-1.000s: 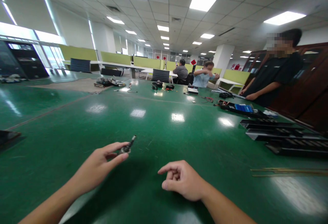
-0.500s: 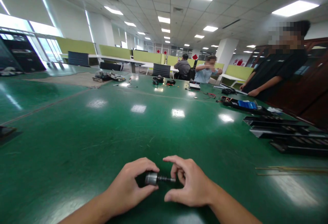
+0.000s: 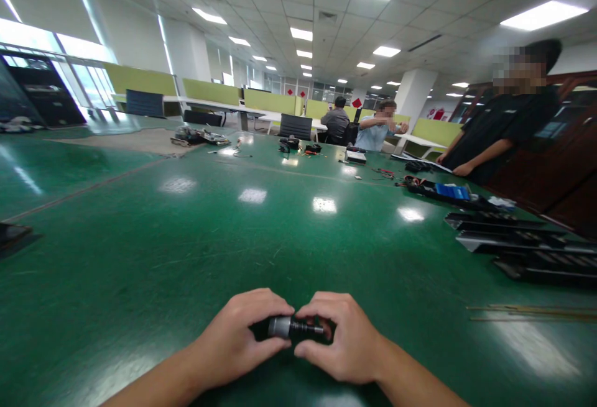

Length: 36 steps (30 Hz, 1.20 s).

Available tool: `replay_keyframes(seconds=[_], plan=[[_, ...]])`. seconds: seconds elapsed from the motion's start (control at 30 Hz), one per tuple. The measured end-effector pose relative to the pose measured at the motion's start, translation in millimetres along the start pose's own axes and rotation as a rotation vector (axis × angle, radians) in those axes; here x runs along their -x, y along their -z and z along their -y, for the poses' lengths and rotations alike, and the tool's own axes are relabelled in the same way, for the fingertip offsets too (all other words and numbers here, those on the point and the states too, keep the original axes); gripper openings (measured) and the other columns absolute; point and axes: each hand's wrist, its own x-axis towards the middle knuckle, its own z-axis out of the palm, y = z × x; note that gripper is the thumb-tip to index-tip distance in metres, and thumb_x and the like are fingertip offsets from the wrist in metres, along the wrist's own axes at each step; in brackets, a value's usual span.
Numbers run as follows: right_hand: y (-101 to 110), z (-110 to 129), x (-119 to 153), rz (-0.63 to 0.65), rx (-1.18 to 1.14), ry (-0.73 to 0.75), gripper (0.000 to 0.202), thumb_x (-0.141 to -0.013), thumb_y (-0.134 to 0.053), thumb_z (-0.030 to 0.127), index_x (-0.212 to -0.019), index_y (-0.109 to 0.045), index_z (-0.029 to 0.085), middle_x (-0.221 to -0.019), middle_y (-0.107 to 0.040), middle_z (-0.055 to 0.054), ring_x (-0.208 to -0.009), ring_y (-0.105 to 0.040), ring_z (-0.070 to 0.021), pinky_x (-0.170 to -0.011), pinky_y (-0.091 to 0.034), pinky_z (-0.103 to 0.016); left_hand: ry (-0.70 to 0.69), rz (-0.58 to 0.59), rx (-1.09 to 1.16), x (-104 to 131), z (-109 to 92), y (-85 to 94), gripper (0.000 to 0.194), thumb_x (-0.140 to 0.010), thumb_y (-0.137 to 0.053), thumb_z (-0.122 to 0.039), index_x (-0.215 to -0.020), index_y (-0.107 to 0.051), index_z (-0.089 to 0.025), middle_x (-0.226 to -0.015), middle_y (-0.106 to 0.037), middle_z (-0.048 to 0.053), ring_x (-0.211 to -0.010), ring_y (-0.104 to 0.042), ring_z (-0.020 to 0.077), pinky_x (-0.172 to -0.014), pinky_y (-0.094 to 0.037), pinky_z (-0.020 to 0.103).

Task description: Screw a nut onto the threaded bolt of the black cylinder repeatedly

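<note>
A small silver-grey metal cylinder with a thin ribbed shaft [image 3: 280, 327] lies level between my two hands, just above the green tabletop. My left hand [image 3: 237, 332] grips the cylinder's body, thumb below and fingers above. From the other side, my right hand [image 3: 347, 338] curls around the shaft, its thumb and index fingertip close to where the shaft meets the body. The shaft's pale tip points into the right palm. The right fingers partly hide the shaft, so their exact contact is hard to see.
Black metal channel pieces [image 3: 513, 242] and thin brass-coloured rods [image 3: 532, 314] lie on the right of the green table [image 3: 209, 239]. Farther back are a black tray with a blue item [image 3: 450, 192] and electronic parts [image 3: 200, 136]. A person [image 3: 504, 121] stands at the right edge; others sit beyond.
My right hand's index finger and thumb have closed in around the shaft and moved slightly left, towards the left hand. The left hand keeps its grip on the cylinder. The view has shifted slightly.
</note>
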Motion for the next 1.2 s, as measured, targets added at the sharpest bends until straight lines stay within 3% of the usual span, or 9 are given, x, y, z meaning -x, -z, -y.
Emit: replay_keyframes(seconds=[0.27, 0.9, 1.2], plan=[[-1.4, 0.6, 1.7, 0.010, 0.030, 0.037, 0.017, -0.083, -0.074, 0.033, -0.097, -0.075, 0.023, -0.074, -0.062, 0.001, -0.065, -0.058, -0.0154, -0.062, -0.039, -0.027, -0.037, -0.010, -0.011, -0.7, -0.4, -3.7, 0.032, -0.085, -0.075, -0.023, -0.116, -0.065, -0.028, -0.100, -0.073, -0.002, -0.090, -0.066, 0.0126, -0.081, -0.050, 0.026], [0.7, 2.1, -0.1, -0.050, 0.039, 0.025, 0.010, -0.086, -0.070, 0.026, -0.093, -0.075, 0.021, -0.071, -0.060, 0.001, -0.064, -0.055, -0.0145, -0.061, -0.037, -0.027, -0.034, -0.070, -0.049, -1.9, -0.3, -2.2, 0.029, -0.086, -0.074, -0.022, -0.114, -0.068, -0.023, -0.100, -0.073, 0.006, -0.091, -0.066, 0.0180, -0.080, -0.053, 0.030], [0.8, 3.0, -0.8, -0.059, 0.051, 0.030, 0.009, -0.086, -0.071, 0.027, -0.092, -0.075, 0.021, -0.068, -0.060, 0.002, -0.062, -0.055, -0.0138, -0.061, -0.037, -0.027, -0.035, -0.081, -0.043, -2.4, -0.8, -2.8, 0.031, -0.085, -0.075, -0.020, -0.115, -0.068, -0.025, -0.101, -0.073, 0.003, -0.092, -0.067, 0.0165, -0.081, -0.053, 0.029]])
